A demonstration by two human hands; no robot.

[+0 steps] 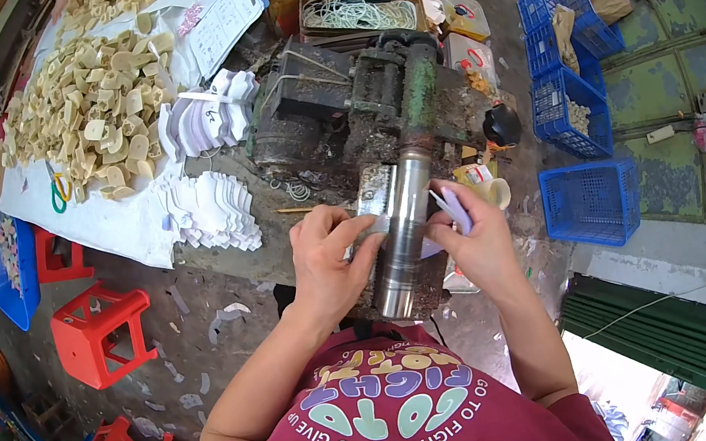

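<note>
A shiny metal roller (407, 212) juts toward me from a dark, greasy machine (311, 90). My left hand (327, 261) is at the roller's left side, thumb and forefinger pinched on a small pale piece (380, 224) beside the metal. On the right side, my right hand (481, 242) grips thin lilac sheet pieces (457, 210) between thumb and fingers. Part of the lilac material shows below the thumb, against the roller. Whether both hands hold one same piece is hidden behind the roller. Stacked white curved pieces (210, 212) and a tied bundle of them (210, 119) lie left of the machine.
Beige moulded pieces (95, 113) are heaped on a white sheet at the far left. A box of pale cord (361, 9) sits behind the machine. Red stools (104, 335) stand on the floor at left, blue crates (590, 205) at right.
</note>
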